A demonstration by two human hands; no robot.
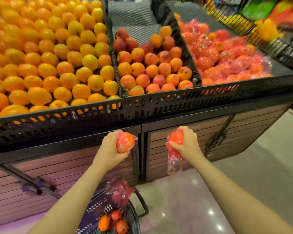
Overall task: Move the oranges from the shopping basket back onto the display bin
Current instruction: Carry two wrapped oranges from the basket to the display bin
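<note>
Your left hand [111, 147] is closed around one orange in red wrap [125, 142]. Your right hand [187, 143] is closed around another wrapped orange [176, 137], and a tail of red wrap hangs down from it. Both hands are up in front of the stand, just under the black rim [142, 105] of the display bin.

The shopping basket [98, 208] sits on the floor at 6 o'clock, between your arms. It holds more oranges [114, 222] and a puff of red wrap [119, 191] sticks up above them. Its black handle [142, 205] curls out on the right side.

The tall black rim with little holes stands between your hands and the fruit. Past it, at 10 o'clock, is a big pile of bare yellow-orange fruit [49, 56]. At 12 o'clock a black tray holds peaches [150, 68]. At 1 o'clock lies a heap of red-wrapped oranges [227, 54], just like the ones you hold. A black wire rail [277, 46] runs behind them at 2 o'clock.

Under the bin the stand has wooden slat panels [184, 149] with black metal bars. The floor [260, 166] is pale, smooth and shiny, with small bright light spots. The far right corner is blurry and full of bright colours.
</note>
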